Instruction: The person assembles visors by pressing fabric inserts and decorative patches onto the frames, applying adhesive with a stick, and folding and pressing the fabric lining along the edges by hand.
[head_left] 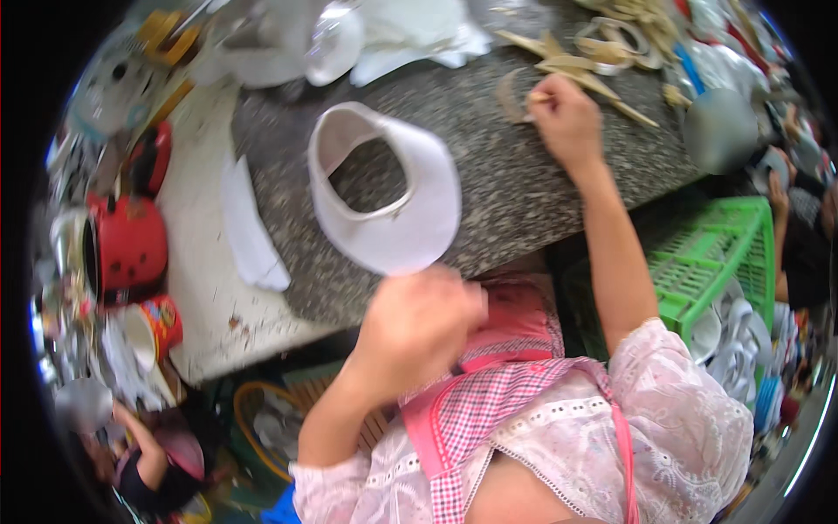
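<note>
A white shoe-upper-like piece (425, 196) with an oval opening lies on the dark speckled stone slab (511, 188). Just below its lower edge is my left hand (415, 327), curled in front of the apron; motion smears its fingers, so I cannot make out whether they hold anything. My right hand (566, 122) is at the far right part of the slab, its fingers pinched on a small tan strip (539, 97). Right by those fingertips lies a thin curved tan scrap (508, 96). Several loose tan strips (602, 83) are piled beyond the hand.
A long white cut piece (250, 229) rests along the slab's left edge. Further left stand a red pot (129, 244) and a red tin (160, 325). White sheets (419, 35) lie at the back. A green plastic crate (720, 249) is on the right. Other people sit at both sides.
</note>
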{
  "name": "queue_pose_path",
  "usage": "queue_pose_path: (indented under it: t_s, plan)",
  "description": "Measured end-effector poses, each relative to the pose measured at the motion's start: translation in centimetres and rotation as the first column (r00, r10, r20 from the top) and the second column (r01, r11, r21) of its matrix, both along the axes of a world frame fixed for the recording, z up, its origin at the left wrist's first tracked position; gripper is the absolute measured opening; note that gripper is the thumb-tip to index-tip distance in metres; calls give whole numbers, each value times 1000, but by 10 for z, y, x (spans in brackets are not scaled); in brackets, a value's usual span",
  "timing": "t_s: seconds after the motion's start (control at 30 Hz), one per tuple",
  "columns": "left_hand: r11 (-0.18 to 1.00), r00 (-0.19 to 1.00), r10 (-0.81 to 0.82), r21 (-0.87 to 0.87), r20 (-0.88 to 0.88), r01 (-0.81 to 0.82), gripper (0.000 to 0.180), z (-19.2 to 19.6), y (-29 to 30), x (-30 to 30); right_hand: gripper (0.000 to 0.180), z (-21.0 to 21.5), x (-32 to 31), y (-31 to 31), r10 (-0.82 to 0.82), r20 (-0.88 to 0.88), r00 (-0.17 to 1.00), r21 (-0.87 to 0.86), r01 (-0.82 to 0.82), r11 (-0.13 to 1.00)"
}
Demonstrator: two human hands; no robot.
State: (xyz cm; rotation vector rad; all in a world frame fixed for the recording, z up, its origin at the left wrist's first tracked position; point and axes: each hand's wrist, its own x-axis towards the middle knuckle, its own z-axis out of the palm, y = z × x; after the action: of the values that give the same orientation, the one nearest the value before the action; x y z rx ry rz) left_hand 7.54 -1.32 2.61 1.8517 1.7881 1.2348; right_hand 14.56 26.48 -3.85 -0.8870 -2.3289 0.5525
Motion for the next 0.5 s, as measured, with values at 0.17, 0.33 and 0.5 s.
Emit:
queue_pose_path:
  t_s: [0.17,0.33,0.5]
  plan:
    - [933,610,319,-128,725,-336,25,-1,22,3,13,52,15,-90,477,-366,799,290,-389,874]
    - [937,594,337,-322,731,-135,25,-16,18,-1,17,37,14,-110,716,-331,614,442,-569,693]
    - [912,859,387,2,336,-411,32,-11,21,-16,26,28,18,-99,713,-373,594,370,-610,701]
